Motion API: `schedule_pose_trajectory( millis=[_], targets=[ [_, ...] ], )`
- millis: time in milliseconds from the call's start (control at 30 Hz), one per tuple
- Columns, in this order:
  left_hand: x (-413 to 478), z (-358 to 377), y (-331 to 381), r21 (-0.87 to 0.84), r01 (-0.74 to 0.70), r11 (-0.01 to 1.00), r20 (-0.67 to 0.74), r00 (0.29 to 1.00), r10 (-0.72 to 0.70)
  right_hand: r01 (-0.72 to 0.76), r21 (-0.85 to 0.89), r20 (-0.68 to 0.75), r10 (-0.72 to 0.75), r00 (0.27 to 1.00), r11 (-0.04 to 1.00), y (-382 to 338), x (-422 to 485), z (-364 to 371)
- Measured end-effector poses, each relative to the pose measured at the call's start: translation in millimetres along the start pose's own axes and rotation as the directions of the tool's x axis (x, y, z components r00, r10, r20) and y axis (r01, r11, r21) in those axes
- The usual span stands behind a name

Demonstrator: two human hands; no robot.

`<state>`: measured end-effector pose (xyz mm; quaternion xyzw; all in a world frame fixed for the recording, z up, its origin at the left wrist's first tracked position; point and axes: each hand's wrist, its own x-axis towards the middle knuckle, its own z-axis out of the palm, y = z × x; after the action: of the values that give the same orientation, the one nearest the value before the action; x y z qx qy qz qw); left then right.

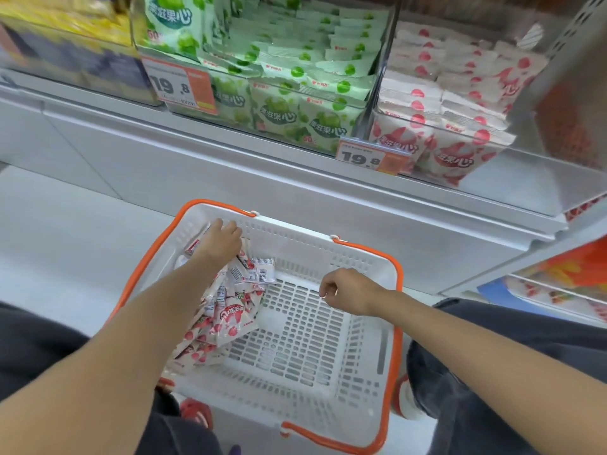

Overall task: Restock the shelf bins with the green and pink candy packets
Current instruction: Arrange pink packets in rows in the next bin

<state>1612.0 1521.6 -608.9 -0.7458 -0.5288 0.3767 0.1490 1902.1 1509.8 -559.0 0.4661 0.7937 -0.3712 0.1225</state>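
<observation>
In the head view, the white basket [295,226] is sitting at six o'clock between the person's knees. The pink candy packets [230,310] are lying heaped along its nine o'clock side, and no green ones are showing in it. The left hand [223,236] is lying on the far end of that heap, at the basket's eleven o'clock corner, with its fingers bending down among the wrappers. Their tips are hiding behind the hand, so I cannot tell whether they are gripping a packet. The right hand [345,290] is hovering over the bare basket floor toward three o'clock, its fingers loosely curling and holding nothing.

At twelve o'clock the green bin [279,77] is looking full, and at two o'clock the pink bin [453,103] is standing just beside it, seemingly with some room on top.

The step in hand is probably picking up pink packets. The next move is calling for a firm grip on a few slippery wrappers, a lift clear of the basket wall, and a carry up to the two o'clock bin, not the green one
</observation>
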Motion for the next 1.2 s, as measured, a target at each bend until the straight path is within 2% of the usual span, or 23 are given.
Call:
schedule_pose_trajectory(
  millis=[67, 133, 200, 233, 267, 333, 400, 467, 500, 567, 633, 667, 833, 900, 1000, 1067, 1133, 1200],
  targets=[
    [0.6, -1.2, -2.2, -0.02, -0.017, 1.0, 0.02, 1.0, 0.018, -0.002, 0.024, -0.003, 0.002, 1.0, 1.0, -1.9, -2.0, -1.8],
    [0.4, -14.5, -4.9, -0.099, 0.012, 0.995, -0.035, 0.999, -0.016, -0.004, 0.066, -0.01, 0.005, 1.0, 0.998, -1.9, -4.6, -6.5],
    [1.6, -36.0, -8.5, -0.325, 0.084, 0.942, -0.062, 0.992, -0.109, -0.015, 0.141, -0.027, 0.019, 0.999, 0.99, 0.1, -6.9, -14.1],
    [2.2, -49.4, -11.1, -0.502, 0.118, 0.857, -0.047, 0.985, -0.164, -0.027, 0.196, -0.039, 0.035, 0.999, 0.98, 1.5, -7.4, -18.0],
    [3.3, -61.8, -13.1, -0.69, 0.143, 0.71, -0.011, 0.978, -0.208, -0.043, 0.263, -0.056, 0.06, 0.997, 0.964, 3.6, -7.5, -21.4],
    [4.8, -88.2, -14.3, -0.943, 0.134, 0.303, 0.058, 0.967, -0.248, -0.083, 0.427, -0.107, 0.142, 0.984, 0.901, 6.6, -8.8, -28.7],
    [2.4, -113.0, -9.8, -0.983, 0.105, -0.151, 0.138, 0.964, -0.226, -0.126, 0.628, -0.092, 0.234, 0.968, 0.768, 5.3, -14.3, -37.9],
    [-5.7, -138.5, -1.4, -0.836, 0.115, -0.537, 0.208, 0.972, -0.114, -0.157, 0.773, -0.011, 0.261, 0.965, 0.614, 0.6, -22.9, -48.5],
    [-10.7, -150.9, 2.6, -0.742, 0.128, -0.658, 0.212, 0.976, -0.049, -0.142, 0.826, 0.005, 0.244, 0.97, 0.546, -1.3, -27.2, -53.1],
    [-18.8, -169.7, 8.6, -0.641, 0.124, -0.758, 0.173, 0.985, 0.016, -0.046, 0.919, -0.043, 0.217, 0.975, 0.393, -3.2, -33.7, -59.6],
    [-24.8, -182.3, 10.9, -0.639, 0.088, -0.764, 0.113, 0.993, 0.021, 0.054, 0.964, -0.119, 0.245, 0.962, 0.259, -4.4, -41.7, -65.9],
    [-26.0, -186.7, 10.9, -0.654, 0.063, -0.754, 0.095, 0.996, 0.001, 0.085, 0.966, -0.149, 0.255, 0.955, 0.244, -3.6, -45.5, -69.3],
    [-27.0, -216.9, 11.3, -0.67, -0.031, -0.741, 0.065, 0.993, -0.101, 0.193, 0.938, -0.276, 0.286, 0.918, 0.288, -0.7, -64.6, -84.4],
    [-25.9, -231.8, 15.1, -0.704, -0.1, -0.703, 0.072, 0.975, -0.211, 0.228, 0.934, -0.303, 0.274, 0.913, 0.274, -4.7, -73.4, -86.3],
    [-25.0, -243.0, 18.1, -0.851, -0.226, -0.474, 0.041, 0.871, -0.489, 0.29, 0.927, -0.348, 0.26, 0.9, 0.239, -11.4, -83.1, -87.1],
    [-23.4, -244.4, 16.5, -0.903, -0.289, -0.318, -0.05, 0.806, -0.59, 0.303, 0.912, -0.374, 0.257, 0.891, 0.276, -13.1, -87.6, -89.5],
    [-25.2, -251.4, 9.3, -0.933, -0.336, -0.129, -0.188, 0.761, -0.621, 0.262, 0.921, -0.326, 0.206, 0.923, 0.287, -14.0, -94.8, -98.0],
    [-29.7, -264.6, -2.7, -0.917, -0.392, 0.081, -0.365, 0.739, -0.567, 0.238, 0.927, -0.286, 0.137, 0.948, 0.29, -10.3, -103.4, -112.9]
  ],
)
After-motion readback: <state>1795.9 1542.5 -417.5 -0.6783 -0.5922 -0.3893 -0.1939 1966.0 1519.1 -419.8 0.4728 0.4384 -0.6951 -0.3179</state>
